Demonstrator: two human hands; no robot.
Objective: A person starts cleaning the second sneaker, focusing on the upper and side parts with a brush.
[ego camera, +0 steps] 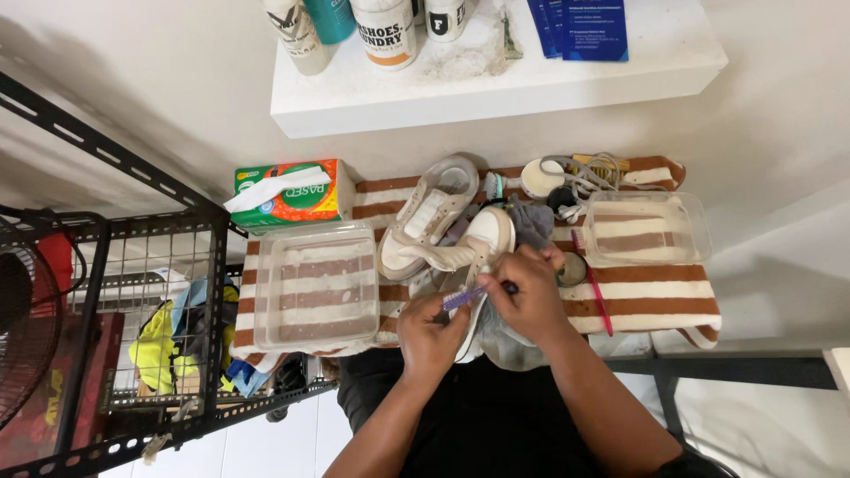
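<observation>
My left hand (431,335) grips the lower end of a white and beige sneaker (482,243), holding it over my lap at the near edge of a brown and white striped towel (646,296). My right hand (529,292) is closed around a small brush with a purple head (463,296), whose bristles rest against the shoe's side. A second matching sneaker (427,212) lies on the towel just behind, sole edge toward me. A grey cloth (531,221) sits beside the held shoe.
A clear plastic tub (316,285) stands at left and another (645,228) at right, with a red toothbrush (595,288) between. A green tissue pack (288,192), a round tin (541,177), a shelf of bottles (390,31) and a black wire rack (150,310) surround the towel.
</observation>
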